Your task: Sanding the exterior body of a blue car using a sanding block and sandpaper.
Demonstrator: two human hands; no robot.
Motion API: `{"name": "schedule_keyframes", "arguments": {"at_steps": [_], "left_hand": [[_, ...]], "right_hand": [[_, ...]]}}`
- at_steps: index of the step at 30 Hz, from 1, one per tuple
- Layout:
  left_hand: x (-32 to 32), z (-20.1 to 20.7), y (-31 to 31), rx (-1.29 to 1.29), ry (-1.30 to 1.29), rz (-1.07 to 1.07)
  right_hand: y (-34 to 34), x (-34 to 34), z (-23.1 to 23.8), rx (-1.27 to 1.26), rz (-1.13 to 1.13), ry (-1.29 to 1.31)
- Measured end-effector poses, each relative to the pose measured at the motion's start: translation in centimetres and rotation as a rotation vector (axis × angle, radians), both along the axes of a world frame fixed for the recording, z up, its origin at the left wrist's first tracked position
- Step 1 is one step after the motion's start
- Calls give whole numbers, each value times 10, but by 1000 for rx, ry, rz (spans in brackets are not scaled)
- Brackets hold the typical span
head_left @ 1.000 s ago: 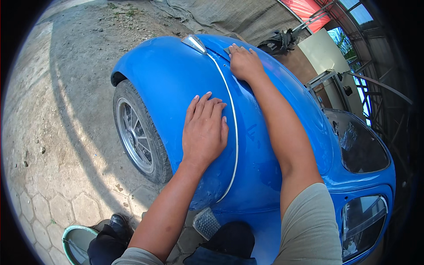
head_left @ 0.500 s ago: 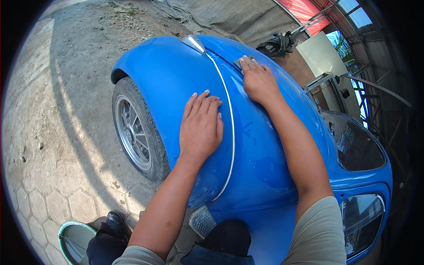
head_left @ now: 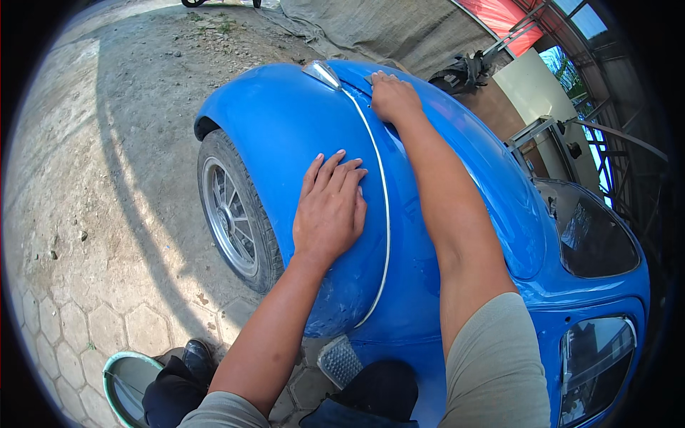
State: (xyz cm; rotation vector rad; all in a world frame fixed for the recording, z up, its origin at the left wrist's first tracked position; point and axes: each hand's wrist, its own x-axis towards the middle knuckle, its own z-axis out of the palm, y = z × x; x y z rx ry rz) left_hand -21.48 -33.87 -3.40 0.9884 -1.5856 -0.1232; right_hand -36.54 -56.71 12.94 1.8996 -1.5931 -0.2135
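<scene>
My left hand (head_left: 330, 207) lies on the blue fender (head_left: 278, 128) of a small rounded car, its fingers stretched out and slightly apart, holding nothing. With the arm reaching far forward, my right hand (head_left: 394, 96) presses on the blue body panel just right of the pale beading strip (head_left: 380, 164). Its fingers are over a small flat grey-green pad, like a piece of sandpaper, now almost wholly hidden under them. Close to that hand, the chrome light housing (head_left: 322, 74) sits on top of the fender. Wet patches and streaks show on the paint beside my right forearm.
A wheel (head_left: 232, 207) stands under the fender on the left. Beside my shoe (head_left: 198, 359) is a green-rimmed tub (head_left: 118, 364) on hexagonal paving. A ribbed step pad (head_left: 340, 362) is by my knee. Boards (head_left: 531, 85) and metal framing stand beyond the car.
My right hand has slid forward and left along the panel toward the chrome light housing, and the pad has gone out of sight under it. My left hand stays on the fender. The view has shifted slightly.
</scene>
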Motion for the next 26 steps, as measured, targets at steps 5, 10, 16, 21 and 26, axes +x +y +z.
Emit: {"name": "schedule_keyframes", "arguments": {"at_steps": [5,10,16,21,26], "left_hand": [[6,3,0,-19,-7,11],[2,-2,3,-30,-101,44],[70,-18,19,-2,-507,-54],[210,-21,108,336,-634,-119],[378,-126,257,823,-461,224]], "right_hand": [[73,-9,-9,-80,59,78],[171,-29,-33,-135,75,127],[330,8,-91,-166,385,-962],[462,14,-150,-20,312,-1434],[525,-19,-209,323,301,-1676]]}}
